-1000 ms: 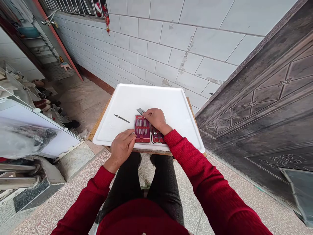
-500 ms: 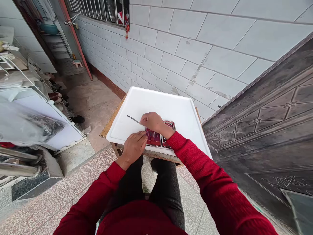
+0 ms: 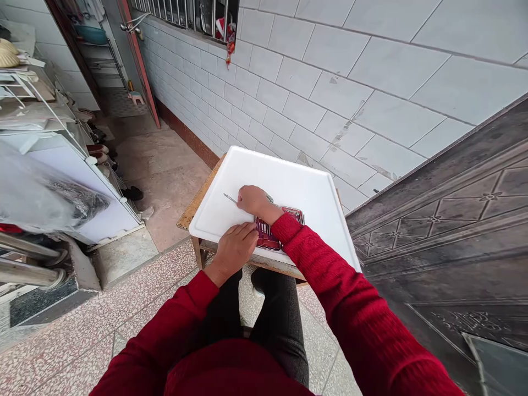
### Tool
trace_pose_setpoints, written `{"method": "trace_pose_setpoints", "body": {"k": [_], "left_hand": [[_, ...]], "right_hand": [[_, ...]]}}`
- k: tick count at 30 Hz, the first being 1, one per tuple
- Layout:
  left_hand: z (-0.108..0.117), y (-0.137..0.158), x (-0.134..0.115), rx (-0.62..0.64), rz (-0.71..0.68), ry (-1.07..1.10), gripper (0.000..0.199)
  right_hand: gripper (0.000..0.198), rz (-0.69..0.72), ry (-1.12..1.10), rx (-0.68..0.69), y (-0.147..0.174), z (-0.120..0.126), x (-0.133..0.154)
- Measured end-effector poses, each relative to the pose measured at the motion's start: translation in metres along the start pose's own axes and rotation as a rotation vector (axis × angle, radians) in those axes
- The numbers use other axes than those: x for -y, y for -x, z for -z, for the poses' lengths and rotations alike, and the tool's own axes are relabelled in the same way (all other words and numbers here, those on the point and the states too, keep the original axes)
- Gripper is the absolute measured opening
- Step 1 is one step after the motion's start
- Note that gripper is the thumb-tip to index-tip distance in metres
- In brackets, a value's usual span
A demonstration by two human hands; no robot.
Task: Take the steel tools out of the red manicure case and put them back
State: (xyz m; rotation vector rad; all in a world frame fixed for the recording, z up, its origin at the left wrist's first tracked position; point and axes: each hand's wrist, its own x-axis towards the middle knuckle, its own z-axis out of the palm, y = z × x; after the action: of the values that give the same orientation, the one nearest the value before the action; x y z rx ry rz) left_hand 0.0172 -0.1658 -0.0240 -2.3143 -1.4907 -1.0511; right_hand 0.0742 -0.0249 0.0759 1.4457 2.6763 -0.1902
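My right hand (image 3: pixel 252 199) is closed over the white board, with a thin metal tool (image 3: pixel 230 197) sticking out to the left from its fingers. My left hand (image 3: pixel 237 243) lies nearly flat, its fingertips against the left edge of a small dark-red case (image 3: pixel 268 241). Several slim metal tools sit in rows in that case, which looks like a manicure kit. The case's other half (image 3: pixel 293 211) lies open on the right, partly covered by my right wrist and sleeve. Just behind my right hand a small greenish thing (image 3: pixel 269 198) shows, too little to name.
The white board (image 3: pixel 289 176) rests on a wooden table (image 3: pixel 202 199) by a tiled wall (image 3: pixel 284 82). A dark patterned metal door (image 3: pixel 437 220) stands to the right. Shelves with shoes (image 3: pixel 99 151) and a plastic-wrapped white panel (image 3: pixel 82 192) are on the left.
The whole view has shifted slightly. My right hand has turned a little on the tool, and less of the tool shows. The greenish thing behind that hand has come into sight.
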Motion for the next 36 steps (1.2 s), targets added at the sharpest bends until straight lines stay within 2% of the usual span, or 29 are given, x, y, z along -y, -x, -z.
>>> {"method": "trace_pose_setpoints", "body": {"k": [4, 6, 8, 14, 18, 26, 36], "left_hand": [[0.001, 0.0, 0.0, 0.011, 0.005, 0.002, 0.02], [0.001, 0.0, -0.001, 0.012, 0.007, -0.01, 0.02], [0.001, 0.0, -0.001, 0.002, 0.002, -0.023, 0.02], [0.0, 0.001, -0.001, -0.027, -0.018, -0.035, 0.021], [0.001, 0.0, 0.0, -0.032, -0.034, -0.05, 0.021], [0.002, -0.003, 0.001, -0.033, -0.023, -0.024, 0.021], [0.003, -0.005, 0.004, -0.01, 0.001, 0.017, 0.027]], "right_hand": [[0.026, 0.041, 0.073, -0.039, 0.0, 0.0, 0.002], [0.021, 0.027, 0.017, -0.075, -0.001, -0.004, -0.004], [0.014, 0.005, -0.153, -0.103, -0.001, -0.008, -0.015], [0.007, -0.003, -0.99, -0.147, 0.011, -0.024, -0.054], [0.016, -0.015, -1.259, -0.18, 0.023, -0.031, -0.07], [0.033, -0.026, -1.387, -0.248, 0.046, -0.036, -0.098], [0.026, -0.066, -1.463, -0.207, 0.058, -0.042, -0.125]]}}
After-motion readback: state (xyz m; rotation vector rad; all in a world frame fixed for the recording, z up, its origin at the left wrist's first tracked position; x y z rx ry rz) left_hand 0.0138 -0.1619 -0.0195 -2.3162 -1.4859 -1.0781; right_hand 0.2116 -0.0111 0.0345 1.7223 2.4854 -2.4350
